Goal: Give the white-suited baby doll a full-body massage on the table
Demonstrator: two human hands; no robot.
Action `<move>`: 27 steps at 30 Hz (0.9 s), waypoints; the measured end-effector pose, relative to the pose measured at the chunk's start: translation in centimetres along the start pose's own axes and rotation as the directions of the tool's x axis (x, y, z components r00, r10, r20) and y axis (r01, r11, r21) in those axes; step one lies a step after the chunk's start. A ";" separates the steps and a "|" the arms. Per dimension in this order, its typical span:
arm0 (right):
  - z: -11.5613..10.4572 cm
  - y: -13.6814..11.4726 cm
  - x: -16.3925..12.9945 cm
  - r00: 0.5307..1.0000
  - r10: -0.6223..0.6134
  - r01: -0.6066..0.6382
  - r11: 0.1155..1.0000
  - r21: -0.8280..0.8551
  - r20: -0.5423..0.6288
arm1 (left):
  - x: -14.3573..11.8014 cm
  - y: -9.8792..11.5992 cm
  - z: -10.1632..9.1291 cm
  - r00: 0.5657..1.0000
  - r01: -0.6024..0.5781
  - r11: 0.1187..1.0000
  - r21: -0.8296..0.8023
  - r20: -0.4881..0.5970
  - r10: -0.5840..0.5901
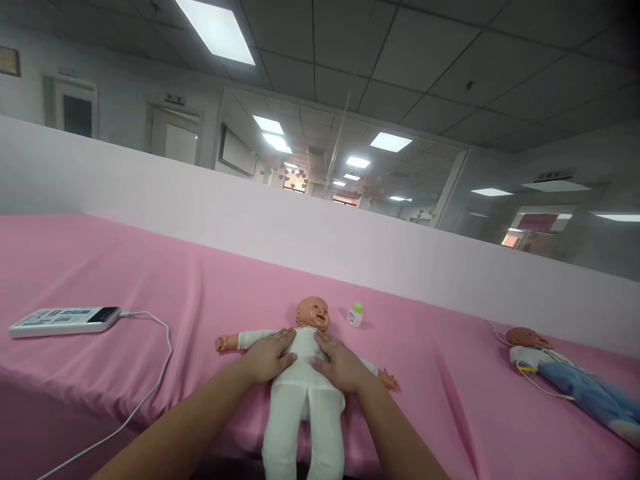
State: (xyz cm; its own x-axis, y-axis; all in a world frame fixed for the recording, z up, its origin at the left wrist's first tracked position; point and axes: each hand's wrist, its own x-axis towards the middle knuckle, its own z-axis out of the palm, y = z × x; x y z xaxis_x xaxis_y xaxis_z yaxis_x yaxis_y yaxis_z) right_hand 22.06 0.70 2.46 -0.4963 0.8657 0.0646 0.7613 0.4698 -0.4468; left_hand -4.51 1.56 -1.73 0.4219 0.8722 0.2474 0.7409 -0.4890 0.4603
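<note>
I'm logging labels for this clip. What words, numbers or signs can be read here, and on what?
None can be read.
White device on the pink sheet: panel markings too blurred.
Small bottle beside the baby doll: label too small.
Signs above the doors: too small.
Wall frame: illegible.

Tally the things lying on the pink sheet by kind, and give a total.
Baby dolls: 2, one in white clothes, one in blue trousers
Small green-capped bottle: 1
White device with cable: 1
Total: 4

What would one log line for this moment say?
left hand: flat on baby doll chest | right hand: flat on chest | doll: on back, pink sheet | nearby: small bottle
</note>
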 end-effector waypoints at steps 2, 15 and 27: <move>0.0 1.2 -0.3 0.997 0.056 -0.055 0.998 0.027 -0.050 | 0.1 0.0 0.0 1.000 0.005 1.000 0.000 0.000 -0.005; 0.0 3.0 -0.9 0.984 0.045 -0.039 0.998 0.040 -0.171 | -4.1 6.4 -2.8 0.964 -0.232 0.962 -0.143 0.099 0.247; 0.3 3.1 -0.8 0.984 0.074 -0.071 0.997 0.021 -0.162 | 1.4 7.6 -2.6 0.949 -0.252 0.967 0.033 0.206 0.240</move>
State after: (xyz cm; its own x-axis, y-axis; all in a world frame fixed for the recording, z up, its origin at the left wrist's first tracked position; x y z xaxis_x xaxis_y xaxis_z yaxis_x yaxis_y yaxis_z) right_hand 24.72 1.45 0.73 -0.3645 0.9145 0.1754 0.7858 0.4032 -0.4691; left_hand 0.32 -0.91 4.32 0.6861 0.7075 0.1696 0.6273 -0.6934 0.3545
